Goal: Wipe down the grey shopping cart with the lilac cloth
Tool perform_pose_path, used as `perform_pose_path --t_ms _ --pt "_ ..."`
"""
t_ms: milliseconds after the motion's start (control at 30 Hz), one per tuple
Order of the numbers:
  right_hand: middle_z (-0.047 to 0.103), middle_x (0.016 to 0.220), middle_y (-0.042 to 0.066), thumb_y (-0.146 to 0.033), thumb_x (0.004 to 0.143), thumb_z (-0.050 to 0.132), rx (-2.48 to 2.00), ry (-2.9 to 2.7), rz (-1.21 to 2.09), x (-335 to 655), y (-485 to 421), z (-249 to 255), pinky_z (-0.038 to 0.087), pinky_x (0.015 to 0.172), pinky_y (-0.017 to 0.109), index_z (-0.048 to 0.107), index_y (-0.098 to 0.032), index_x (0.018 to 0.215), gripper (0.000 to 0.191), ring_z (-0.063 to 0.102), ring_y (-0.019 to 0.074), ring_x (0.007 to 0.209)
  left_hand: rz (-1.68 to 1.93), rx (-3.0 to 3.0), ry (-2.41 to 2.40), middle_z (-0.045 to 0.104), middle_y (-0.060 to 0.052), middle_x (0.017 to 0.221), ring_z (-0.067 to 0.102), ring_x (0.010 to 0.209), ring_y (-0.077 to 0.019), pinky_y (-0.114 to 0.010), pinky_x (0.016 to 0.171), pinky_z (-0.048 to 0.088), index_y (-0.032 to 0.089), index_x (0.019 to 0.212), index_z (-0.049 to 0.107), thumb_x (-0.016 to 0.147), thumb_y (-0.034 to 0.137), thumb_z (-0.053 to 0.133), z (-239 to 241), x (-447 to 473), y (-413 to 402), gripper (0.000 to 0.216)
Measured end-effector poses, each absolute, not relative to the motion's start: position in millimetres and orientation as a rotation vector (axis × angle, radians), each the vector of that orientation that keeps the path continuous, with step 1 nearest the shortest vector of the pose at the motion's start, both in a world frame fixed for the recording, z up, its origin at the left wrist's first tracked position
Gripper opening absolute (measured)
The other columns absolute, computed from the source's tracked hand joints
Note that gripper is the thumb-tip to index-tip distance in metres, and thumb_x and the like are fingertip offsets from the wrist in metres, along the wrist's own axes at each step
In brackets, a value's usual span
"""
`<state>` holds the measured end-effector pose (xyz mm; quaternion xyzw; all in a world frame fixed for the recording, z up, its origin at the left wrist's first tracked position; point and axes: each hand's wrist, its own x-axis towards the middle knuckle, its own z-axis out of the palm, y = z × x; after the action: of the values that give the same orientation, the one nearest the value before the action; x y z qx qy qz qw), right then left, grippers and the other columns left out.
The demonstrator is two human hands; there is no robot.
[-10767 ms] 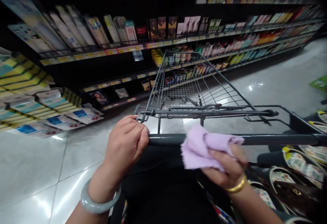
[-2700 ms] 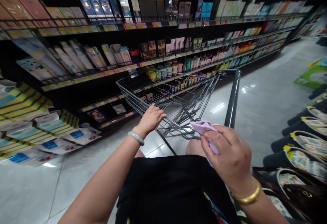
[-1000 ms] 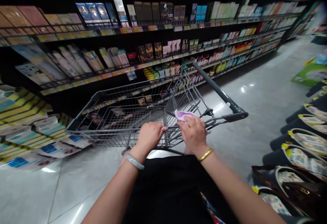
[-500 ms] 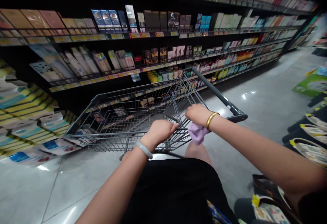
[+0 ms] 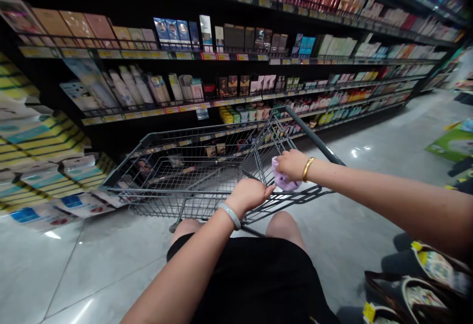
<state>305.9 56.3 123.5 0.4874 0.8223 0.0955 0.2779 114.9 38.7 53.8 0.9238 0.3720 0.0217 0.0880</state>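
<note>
A grey wire shopping cart (image 5: 192, 193) stands sideways in front of me. My left hand (image 5: 252, 196), with a pale bangle at its wrist, is closed over the cart's near top rim, its thumb pointing right. A crumpled light-purple cloth (image 5: 284, 177) is bunched in my right hand (image 5: 293, 165), which wears a gold bracelet. That hand is above the cart's rear end, beside the handlebar (image 5: 314, 137). Whether its fingers also touch the wire is hidden by the cloth.
Long dark shelves (image 5: 236, 58) of boxes and bottles run behind the cart. Yellow-striped stacks of packs (image 5: 40, 137) rise at the left. Dark tubs of goods (image 5: 406, 284) line the lower right, and a green box (image 5: 449, 142) sits farther off on the shiny floor.
My left hand has shifted right along the rim. My right hand has drawn the purple cloth up from below its wrist into its fingers. The view has tilted slightly.
</note>
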Motion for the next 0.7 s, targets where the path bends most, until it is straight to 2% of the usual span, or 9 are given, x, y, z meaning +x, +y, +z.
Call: perform_pose_path --t_ms 100,233,333,433,500,567,633,700 --pt "0.069 0.102 0.011 -0.027 0.082 0.062 1.303 2.257 0.313 302.2 80.2 130.4 0.039 0.078 0.032 0.072 -0.022 0.100 0.021 0.061 0.0237 0.095 0.061 2.756 1.111 0.073 -0.015 0.081 0.070 0.082 -0.0265 -0.034 0.074 0.050 0.015 0.078 0.074 0.097 0.060 0.010 52.8 116.3 39.3 0.080" --pt "0.065 0.112 0.016 -0.022 0.091 0.047 1.354 2.380 0.497 296.0 102.7 125.7 0.038 0.085 0.036 0.070 -0.018 0.104 0.027 0.057 0.0271 0.107 0.057 2.770 1.119 0.073 -0.015 0.082 0.070 0.082 -0.0279 -0.036 0.074 0.051 0.015 0.079 0.075 0.097 0.059 0.012 51.1 116.1 39.8 0.078" --pt "0.065 0.113 0.013 -0.034 0.089 0.054 1.327 2.325 0.331 292.8 99.1 110.3 0.040 0.082 0.035 0.069 -0.024 0.113 0.029 0.059 0.0258 0.103 0.065 2.770 1.116 0.073 -0.015 0.081 0.070 0.081 -0.0277 -0.035 0.072 0.051 0.015 0.080 0.075 0.097 0.059 0.012 50.6 114.2 39.2 0.078" --pt "0.065 0.115 0.008 -0.045 0.074 0.071 1.226 2.263 0.222 291.7 92.7 98.4 0.040 0.082 0.034 0.068 -0.034 0.116 0.044 0.060 0.0247 0.101 0.065 2.768 1.104 0.073 -0.014 0.080 0.070 0.079 -0.0265 -0.034 0.070 0.051 0.015 0.083 0.075 0.097 0.059 0.013 51.5 112.8 38.4 0.077" --pt "0.066 0.116 0.008 -0.041 0.075 0.071 1.205 2.240 0.259 292.1 96.6 98.4 0.039 0.085 0.035 0.070 -0.032 0.111 0.038 0.058 0.0260 0.107 0.045 2.759 1.113 0.073 -0.014 0.080 0.070 0.080 -0.0258 -0.033 0.071 0.051 0.016 0.083 0.075 0.097 0.059 0.013 53.0 113.1 38.1 0.077" --pt "0.067 0.113 0.010 -0.031 0.083 0.061 1.250 2.228 0.328 292.4 107.4 103.4 0.039 0.086 0.037 0.072 -0.028 0.107 0.026 0.057 0.0265 0.109 0.017 2.737 1.125 0.073 -0.014 0.080 0.070 0.081 -0.0260 -0.033 0.072 0.051 0.016 0.080 0.075 0.097 0.059 0.012 54.9 114.4 38.1 0.078" --pt "0.067 0.113 0.013 -0.024 0.087 0.052 1.301 2.212 0.362 290.9 119.1 107.8 0.038 0.086 0.039 0.071 -0.023 0.108 0.028 0.057 0.0272 0.108 0.000 2.711 1.130 0.073 -0.014 0.081 0.070 0.082 -0.0271 -0.035 0.073 0.051 0.017 0.079 0.076 0.097 0.059 0.012 56.2 116.0 38.1 0.078" --pt "0.068 0.111 0.016 -0.023 0.084 0.054 1.314 2.184 0.359 286.8 124.5 106.6 0.039 0.084 0.040 0.072 -0.020 0.105 0.028 0.058 0.0282 0.105 0.005 2.693 1.136 0.073 -0.014 0.081 0.069 0.083 -0.0279 -0.037 0.074 0.052 0.017 0.079 0.076 0.097 0.057 0.014 56.2 116.9 38.2 0.076"
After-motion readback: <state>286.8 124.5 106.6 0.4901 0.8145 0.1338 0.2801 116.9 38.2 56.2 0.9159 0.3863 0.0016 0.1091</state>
